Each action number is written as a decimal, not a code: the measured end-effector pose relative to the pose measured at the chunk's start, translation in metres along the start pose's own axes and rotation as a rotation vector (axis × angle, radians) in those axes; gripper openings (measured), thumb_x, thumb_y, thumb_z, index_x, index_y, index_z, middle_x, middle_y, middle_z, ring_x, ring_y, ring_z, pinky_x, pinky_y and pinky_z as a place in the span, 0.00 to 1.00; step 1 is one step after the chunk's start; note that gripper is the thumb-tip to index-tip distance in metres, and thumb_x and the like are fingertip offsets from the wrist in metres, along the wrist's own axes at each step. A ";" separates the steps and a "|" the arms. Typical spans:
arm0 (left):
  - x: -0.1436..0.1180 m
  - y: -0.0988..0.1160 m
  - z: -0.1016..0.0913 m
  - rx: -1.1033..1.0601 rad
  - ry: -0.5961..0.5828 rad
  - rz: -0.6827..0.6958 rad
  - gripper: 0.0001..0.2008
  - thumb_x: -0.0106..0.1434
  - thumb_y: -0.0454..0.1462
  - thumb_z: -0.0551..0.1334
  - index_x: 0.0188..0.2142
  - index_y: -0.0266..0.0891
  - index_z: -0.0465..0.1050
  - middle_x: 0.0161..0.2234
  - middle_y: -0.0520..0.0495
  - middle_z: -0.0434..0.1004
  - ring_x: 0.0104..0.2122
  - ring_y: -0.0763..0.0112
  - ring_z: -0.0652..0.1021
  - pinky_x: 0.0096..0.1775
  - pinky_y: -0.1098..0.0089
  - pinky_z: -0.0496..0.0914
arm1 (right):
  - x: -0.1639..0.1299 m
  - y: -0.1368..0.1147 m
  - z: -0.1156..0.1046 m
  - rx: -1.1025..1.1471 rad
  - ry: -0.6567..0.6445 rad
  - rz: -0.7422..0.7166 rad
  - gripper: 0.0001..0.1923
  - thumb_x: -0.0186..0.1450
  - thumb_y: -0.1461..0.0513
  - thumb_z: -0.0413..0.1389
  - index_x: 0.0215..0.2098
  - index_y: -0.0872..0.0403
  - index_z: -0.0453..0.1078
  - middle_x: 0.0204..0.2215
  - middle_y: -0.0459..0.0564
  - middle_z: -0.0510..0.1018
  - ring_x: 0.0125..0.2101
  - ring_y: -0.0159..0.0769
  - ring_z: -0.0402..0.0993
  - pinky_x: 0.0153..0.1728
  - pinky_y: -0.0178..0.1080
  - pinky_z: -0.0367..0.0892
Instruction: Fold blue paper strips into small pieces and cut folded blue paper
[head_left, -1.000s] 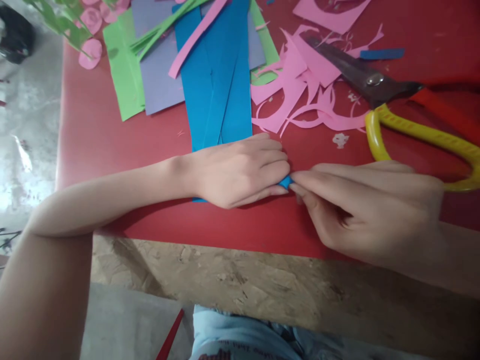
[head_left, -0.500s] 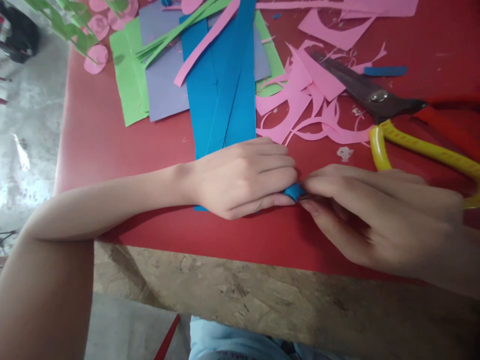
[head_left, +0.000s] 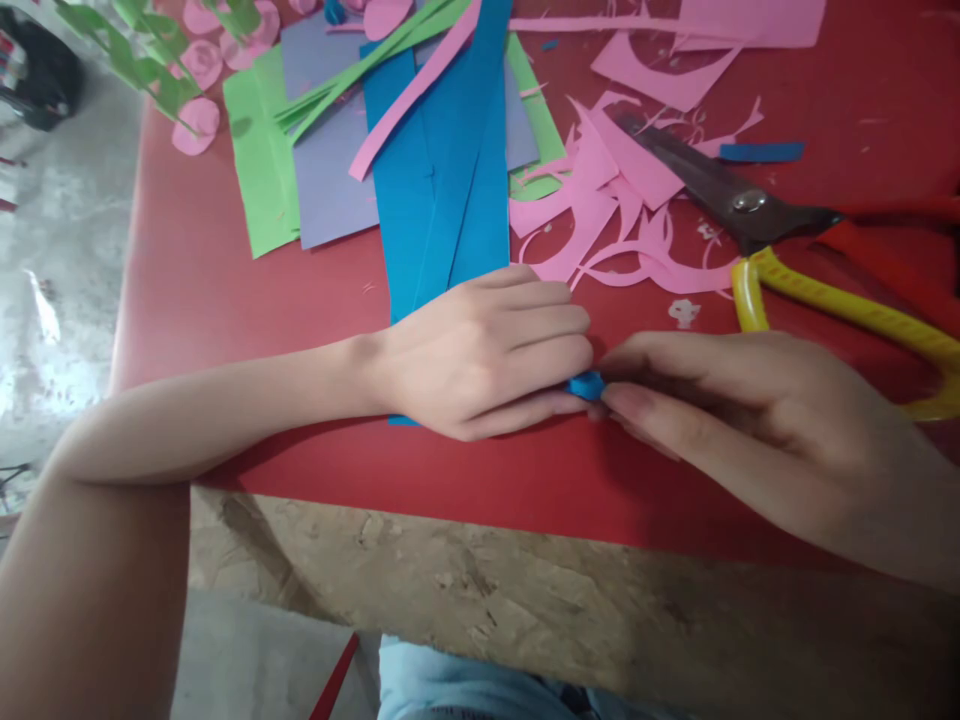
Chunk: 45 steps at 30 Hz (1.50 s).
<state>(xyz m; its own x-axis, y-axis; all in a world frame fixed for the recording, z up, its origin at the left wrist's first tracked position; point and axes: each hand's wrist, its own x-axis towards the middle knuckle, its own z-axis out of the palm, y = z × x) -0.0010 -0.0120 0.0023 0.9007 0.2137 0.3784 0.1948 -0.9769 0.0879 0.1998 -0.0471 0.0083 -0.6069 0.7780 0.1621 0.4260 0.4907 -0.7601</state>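
Note:
A small piece of rolled blue paper is pinched between my two hands near the table's front edge. My left hand grips its left end between thumb and bent fingers, the palm facing down. From the right, my right hand holds the other end with thumb and fingertips. Most of the roll is hidden by my fingers. Beneath my left wrist lies a long blue paper sheet, with a pink strip and several green strips across its upper part.
Scissors with yellow and red handles lie at right, over pink paper scraps. Purple paper and green paper are at upper left, near pink paper flowers with green stems. The red tabletop ends at a wooden board edge.
My right hand has turned, its thumb now on top against the blue roll. My left hand stays nearly where it was, still gripping the roll. The whole view has shifted slightly.

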 end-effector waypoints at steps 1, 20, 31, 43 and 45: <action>0.000 0.000 0.000 0.005 -0.011 -0.009 0.13 0.68 0.40 0.43 0.33 0.38 0.60 0.28 0.49 0.70 0.32 0.70 0.73 0.36 0.68 0.66 | 0.001 0.000 0.000 0.090 -0.029 0.035 0.14 0.66 0.62 0.47 0.22 0.52 0.61 0.16 0.39 0.69 0.15 0.24 0.64 0.10 0.29 0.57; -0.002 -0.001 0.001 0.113 -0.010 -0.074 0.15 0.69 0.43 0.42 0.34 0.40 0.62 0.28 0.49 0.70 0.34 0.70 0.74 0.41 0.65 0.69 | 0.006 -0.005 -0.005 0.385 -0.073 0.181 0.11 0.62 0.65 0.51 0.22 0.55 0.67 0.14 0.40 0.66 0.14 0.23 0.59 0.10 0.27 0.54; 0.000 0.006 0.005 0.087 -0.006 -0.144 0.12 0.69 0.37 0.42 0.35 0.44 0.63 0.29 0.53 0.68 0.35 0.72 0.74 0.46 0.55 0.70 | 0.008 -0.005 -0.005 0.393 -0.082 0.180 0.11 0.59 0.66 0.51 0.18 0.54 0.64 0.14 0.41 0.64 0.16 0.25 0.62 0.13 0.28 0.57; 0.000 0.005 0.005 0.068 -0.019 -0.096 0.12 0.69 0.36 0.43 0.35 0.40 0.63 0.29 0.51 0.68 0.35 0.72 0.73 0.48 0.57 0.70 | 0.003 -0.007 0.002 0.172 0.059 0.145 0.14 0.58 0.67 0.52 0.15 0.55 0.62 0.13 0.41 0.66 0.15 0.23 0.58 0.12 0.28 0.53; -0.002 0.004 0.006 0.116 0.032 -0.104 0.10 0.68 0.38 0.45 0.37 0.39 0.62 0.31 0.48 0.70 0.35 0.70 0.73 0.45 0.60 0.70 | 0.003 -0.005 0.000 0.062 0.121 0.036 0.13 0.59 0.68 0.52 0.18 0.55 0.64 0.13 0.40 0.66 0.15 0.22 0.59 0.14 0.27 0.55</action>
<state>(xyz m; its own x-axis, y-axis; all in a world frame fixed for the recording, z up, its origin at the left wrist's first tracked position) 0.0005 -0.0160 -0.0041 0.8609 0.3117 0.4021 0.3313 -0.9433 0.0218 0.1958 -0.0467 0.0130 -0.5048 0.8383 0.2059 0.4017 0.4392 -0.8036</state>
